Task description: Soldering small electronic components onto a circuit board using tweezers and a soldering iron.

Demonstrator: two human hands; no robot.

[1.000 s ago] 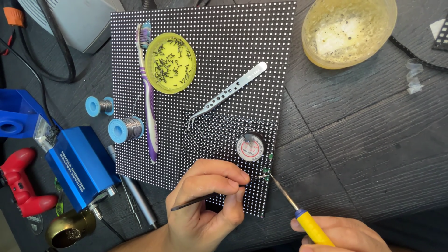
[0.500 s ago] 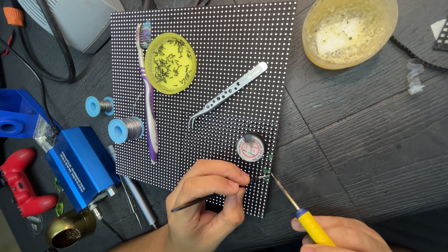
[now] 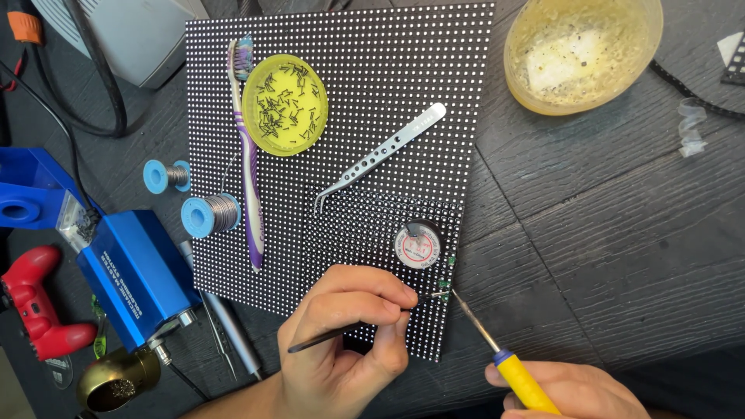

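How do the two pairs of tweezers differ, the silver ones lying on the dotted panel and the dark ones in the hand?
The silver tweezers lie untouched on the dotted panel; the dark tweezers are pinched in the left hand. The silver ones are broad, pierced with holes and bent at the tip; the dark ones look slim and plain. The dark tips reach the panel's lower right edge, beside the soldering iron in the right hand. Both are pointed.

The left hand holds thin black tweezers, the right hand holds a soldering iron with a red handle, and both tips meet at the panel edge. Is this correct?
Not quite: in the head view the soldering iron in the right hand has a yellow handle, not red. The left hand does hold black tweezers, and both tips meet at the panel edge.
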